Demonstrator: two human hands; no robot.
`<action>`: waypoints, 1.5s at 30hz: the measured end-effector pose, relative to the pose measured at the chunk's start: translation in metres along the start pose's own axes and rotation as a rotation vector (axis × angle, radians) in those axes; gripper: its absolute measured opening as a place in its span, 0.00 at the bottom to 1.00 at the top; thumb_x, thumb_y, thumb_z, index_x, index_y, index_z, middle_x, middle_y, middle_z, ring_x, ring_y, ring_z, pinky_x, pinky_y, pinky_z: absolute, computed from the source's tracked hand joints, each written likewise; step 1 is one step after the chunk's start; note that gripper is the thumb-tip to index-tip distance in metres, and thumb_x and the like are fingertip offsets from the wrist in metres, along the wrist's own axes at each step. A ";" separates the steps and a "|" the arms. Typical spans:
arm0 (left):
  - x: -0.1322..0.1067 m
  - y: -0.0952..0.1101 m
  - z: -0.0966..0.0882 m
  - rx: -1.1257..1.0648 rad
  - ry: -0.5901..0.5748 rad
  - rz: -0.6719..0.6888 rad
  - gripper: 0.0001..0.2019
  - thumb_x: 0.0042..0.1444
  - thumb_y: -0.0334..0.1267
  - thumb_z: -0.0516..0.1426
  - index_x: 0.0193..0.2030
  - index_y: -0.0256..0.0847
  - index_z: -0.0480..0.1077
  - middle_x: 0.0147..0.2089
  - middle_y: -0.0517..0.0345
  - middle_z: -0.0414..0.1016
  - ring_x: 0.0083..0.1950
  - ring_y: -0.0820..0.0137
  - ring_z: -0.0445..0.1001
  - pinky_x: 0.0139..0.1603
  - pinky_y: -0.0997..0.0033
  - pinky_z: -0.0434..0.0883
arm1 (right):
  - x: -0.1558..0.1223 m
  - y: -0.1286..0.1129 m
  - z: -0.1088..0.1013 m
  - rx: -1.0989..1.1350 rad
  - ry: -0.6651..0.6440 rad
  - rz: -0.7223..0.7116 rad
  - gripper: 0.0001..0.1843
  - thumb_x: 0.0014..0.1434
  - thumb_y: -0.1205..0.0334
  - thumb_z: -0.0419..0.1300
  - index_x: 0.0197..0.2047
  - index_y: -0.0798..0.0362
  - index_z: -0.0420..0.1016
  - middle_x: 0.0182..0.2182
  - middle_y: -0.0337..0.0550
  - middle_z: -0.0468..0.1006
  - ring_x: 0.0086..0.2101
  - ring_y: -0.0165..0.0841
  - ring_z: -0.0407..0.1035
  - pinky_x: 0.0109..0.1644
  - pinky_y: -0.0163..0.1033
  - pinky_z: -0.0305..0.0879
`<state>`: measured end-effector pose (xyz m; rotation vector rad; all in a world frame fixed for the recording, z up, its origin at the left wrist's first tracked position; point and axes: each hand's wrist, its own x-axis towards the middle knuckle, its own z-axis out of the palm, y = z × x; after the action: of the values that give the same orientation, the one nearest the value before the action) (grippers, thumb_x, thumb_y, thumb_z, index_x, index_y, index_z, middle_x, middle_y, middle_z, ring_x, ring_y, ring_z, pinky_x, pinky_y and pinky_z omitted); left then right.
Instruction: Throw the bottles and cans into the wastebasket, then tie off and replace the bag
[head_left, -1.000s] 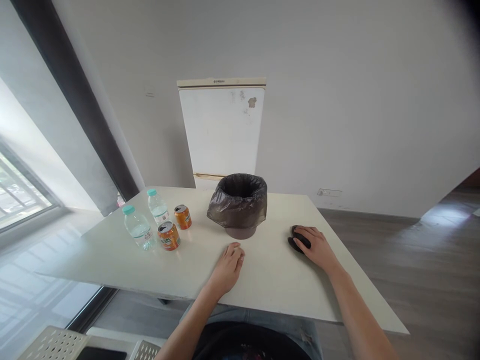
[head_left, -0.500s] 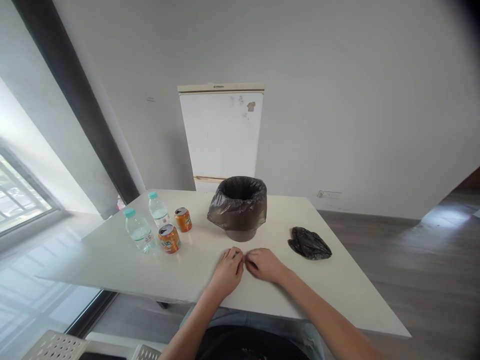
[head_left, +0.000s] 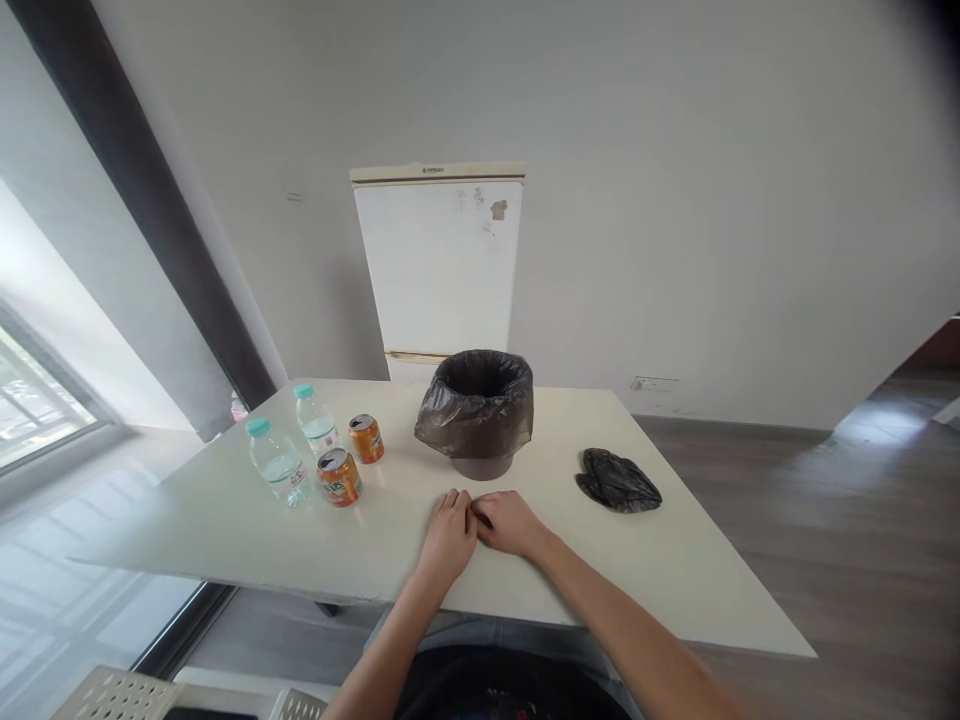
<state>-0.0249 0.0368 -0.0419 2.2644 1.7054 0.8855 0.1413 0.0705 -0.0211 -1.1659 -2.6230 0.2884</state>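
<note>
My left hand (head_left: 448,535) lies flat on the white table (head_left: 225,520), fingers stretched forward and together, holding nothing. My right hand (head_left: 510,522) rests palm down beside it, its fingertips touching the left hand's, also holding nothing. Just beyond both hands stands a small bin lined with a dark plastic bag (head_left: 478,407). A crumpled black bag (head_left: 618,481) lies on the table to the right, apart from my right hand.
Left of the bin stand two water bottles (head_left: 279,462) (head_left: 316,418) with teal caps and two orange drink cans (head_left: 339,476) (head_left: 366,438). A white fridge (head_left: 439,265) stands against the wall behind the table. Wood floor lies to the right, a window to the left.
My right hand let go of the crumpled black bag and moved left to rest against my left hand. The left hand barely shifted.
</note>
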 end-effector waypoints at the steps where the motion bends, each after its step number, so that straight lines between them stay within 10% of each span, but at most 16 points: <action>1: 0.000 0.000 0.000 0.000 -0.003 0.000 0.10 0.62 0.23 0.49 0.36 0.44 0.63 0.41 0.53 0.71 0.45 0.59 0.70 0.45 0.61 0.66 | 0.000 0.001 0.000 0.010 0.003 0.001 0.11 0.67 0.58 0.57 0.36 0.52 0.78 0.35 0.44 0.83 0.34 0.34 0.73 0.37 0.37 0.54; 15: -0.002 0.006 -0.009 -0.051 0.008 0.018 0.09 0.65 0.27 0.50 0.35 0.44 0.63 0.39 0.54 0.72 0.43 0.61 0.71 0.44 0.63 0.67 | -0.001 0.016 0.005 0.172 0.043 -0.007 0.11 0.62 0.62 0.60 0.27 0.51 0.70 0.25 0.37 0.76 0.28 0.29 0.65 0.36 0.34 0.54; 20: -0.007 0.022 -0.028 -0.177 0.309 0.114 0.08 0.68 0.28 0.50 0.38 0.45 0.64 0.39 0.55 0.71 0.42 0.64 0.72 0.45 0.66 0.70 | -0.002 0.016 0.003 0.210 0.066 -0.016 0.14 0.65 0.60 0.58 0.27 0.51 0.66 0.24 0.33 0.72 0.27 0.28 0.62 0.35 0.33 0.52; 25: 0.002 0.011 -0.090 -0.055 0.686 0.195 0.05 0.69 0.31 0.53 0.40 0.44 0.66 0.38 0.55 0.72 0.42 0.64 0.73 0.47 0.64 0.72 | -0.002 0.015 0.002 0.249 0.077 0.025 0.17 0.63 0.59 0.61 0.25 0.52 0.61 0.22 0.32 0.68 0.27 0.27 0.60 0.36 0.34 0.51; 30: 0.021 -0.051 -0.198 0.181 1.206 -0.213 0.09 0.69 0.39 0.53 0.51 0.40 0.70 0.51 0.45 0.75 0.56 0.54 0.71 0.65 0.45 0.65 | -0.002 0.013 -0.002 0.315 0.049 0.022 0.18 0.62 0.60 0.60 0.24 0.52 0.59 0.21 0.31 0.67 0.26 0.27 0.59 0.35 0.35 0.50; 33: 0.027 -0.093 -0.239 0.264 1.169 -0.448 0.30 0.64 0.47 0.61 0.69 0.39 0.62 0.66 0.39 0.68 0.68 0.47 0.66 0.70 0.41 0.61 | -0.001 0.012 -0.003 0.328 0.058 0.019 0.18 0.62 0.60 0.60 0.24 0.52 0.57 0.21 0.31 0.65 0.26 0.27 0.58 0.35 0.35 0.50; 37: 0.028 -0.133 -0.244 0.200 0.875 -0.628 0.50 0.53 0.55 0.68 0.76 0.37 0.51 0.70 0.32 0.64 0.71 0.39 0.64 0.69 0.37 0.64 | -0.001 0.012 -0.003 0.326 0.065 0.017 0.18 0.61 0.61 0.60 0.24 0.52 0.57 0.20 0.31 0.64 0.25 0.27 0.57 0.35 0.35 0.50; 45: 0.022 -0.145 -0.233 0.174 0.801 -0.812 0.32 0.55 0.56 0.63 0.63 0.44 0.64 0.58 0.43 0.80 0.60 0.40 0.77 0.61 0.37 0.72 | 0.000 0.013 -0.001 0.318 0.062 0.025 0.18 0.61 0.60 0.60 0.24 0.52 0.58 0.21 0.32 0.65 0.25 0.27 0.57 0.35 0.35 0.49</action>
<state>-0.2676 0.0562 0.0861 1.0413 2.7682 1.5261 0.1505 0.0786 -0.0237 -1.0795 -2.3972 0.6373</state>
